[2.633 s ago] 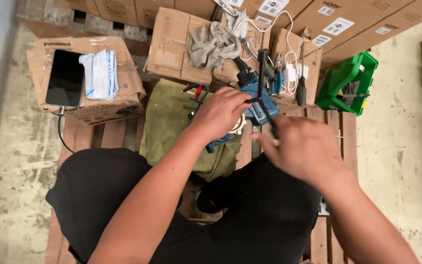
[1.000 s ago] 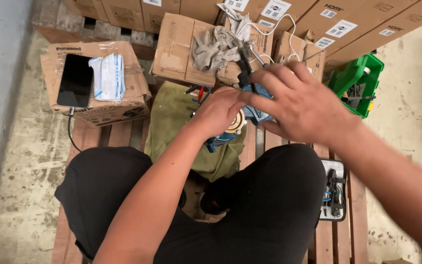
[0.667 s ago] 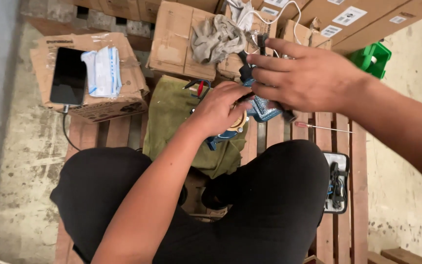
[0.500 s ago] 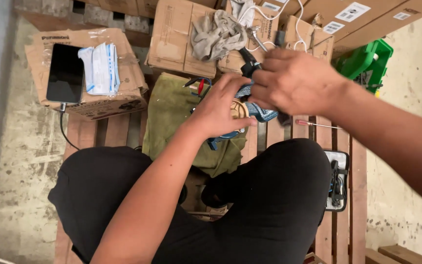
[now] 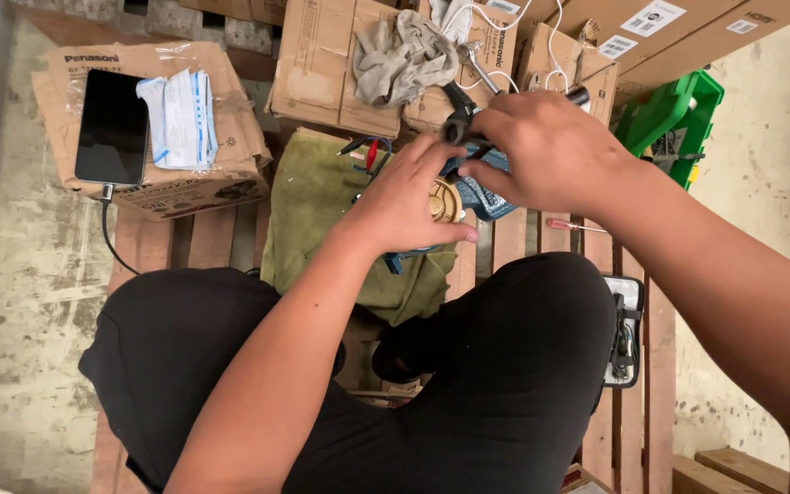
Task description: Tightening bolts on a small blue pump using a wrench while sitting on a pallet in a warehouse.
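Left hand lay palm-down over a blue power tool, fingers spread and loosely curled, thumb out toward the knee side; it pressed on the tool body rather than wrapping it. A brass-coloured round part of the tool showed just under its fingers. Right hand sat just beyond and to the right of the left one, fingers bunched tight around a black handle that stuck out from the fist toward the boxes; what sat at the working end was hidden by the knuckles. The two hands nearly touched over the tool. The tool rested on an olive green cloth below the left hand, on a wooden pallet.

Far left of the left hand: cardboard box carrying a dark phone and a folded white packet. Beyond the hands: a grey rag on more cartons, white cables beside it. Right of the right hand: green plastic case. Small red-handled screwdriver lay on the pallet under the right wrist. Black-trousered knees filled the near side.
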